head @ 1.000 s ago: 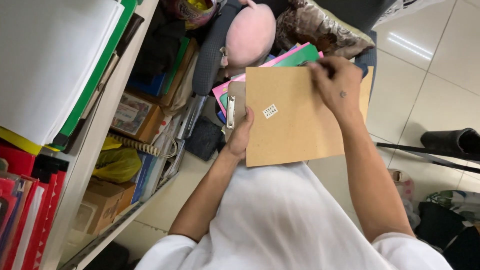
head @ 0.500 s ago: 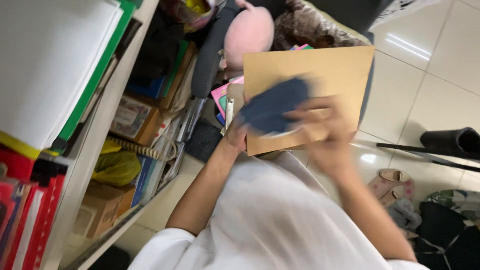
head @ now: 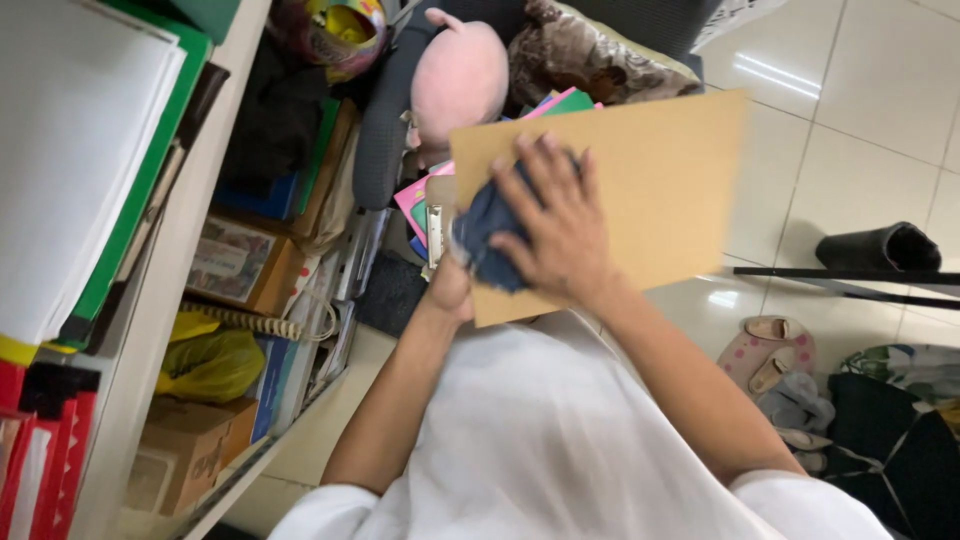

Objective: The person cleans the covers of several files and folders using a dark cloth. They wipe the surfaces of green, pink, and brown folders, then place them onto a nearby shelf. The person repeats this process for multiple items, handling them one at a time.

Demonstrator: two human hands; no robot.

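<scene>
**Wiping the brown board with a dark cloth**

Looking down past our white shirt [head: 560, 440], we note both forearms raised in front of the chest. Our right hand [head: 560, 235] lies flat on the brown board [head: 650, 190], fingers spread and pressing a dark blue cloth [head: 485, 235] against its face. Our left hand [head: 450, 285] sits at the board's lower left edge; only the wrist and heel of the hand show, so we cannot tell how its fingers are set, though it appears to bear the board from that side.

The board is held in the air, tilted, above a stack of coloured folders [head: 425, 195] and a clipboard clip [head: 435, 235]. Judgement: the board looks thin, stiff and light, with a smooth face that may slide under pressure; a grip on the edges, thumb on one face and fingers behind, should serve best. The cloth looks soft and limp and bunches under the palm.

Farther off: a pink plush toy [head: 455, 80], a patterned cushion [head: 590, 60], shelves with boxes [head: 235, 265] at left, and sandals [head: 770, 350] on the tiled floor [head: 870, 110] at right.
</scene>
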